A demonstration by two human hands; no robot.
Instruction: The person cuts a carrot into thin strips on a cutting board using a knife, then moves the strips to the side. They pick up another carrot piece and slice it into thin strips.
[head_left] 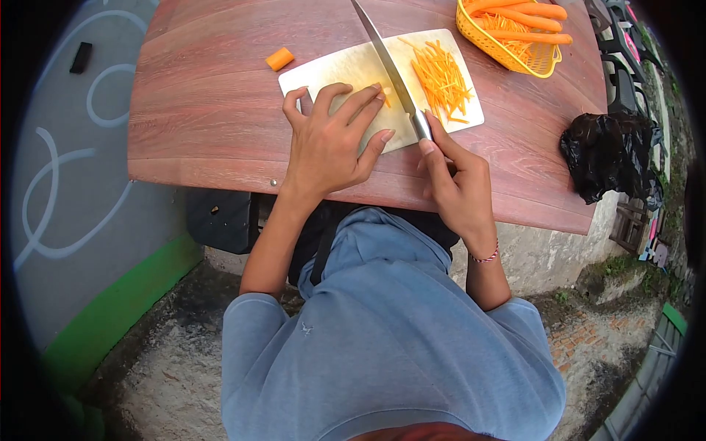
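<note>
My right hand (460, 184) is closed around the handle of a kitchen knife (393, 73), its long blade slanting up and left over a white cutting board (331, 76). My left hand (334, 136) rests on the board with its fingers bent and spread. Its fingertips touch or nearly touch a few thin carrot slivers (387, 95), partly hidden under them, left of the blade. A loose pile of carrot strips (443, 79) lies on the board right of the knife. Off the board's upper left corner is a short carrot chunk (279, 59).
A yellow plastic basket (507, 57) at the table's far right holds whole peeled carrots (526, 22) and more strips. A black plastic bag (610, 154) sits at the right edge of the wooden table (206, 110). A painted grey wall (73, 169) stands to the left.
</note>
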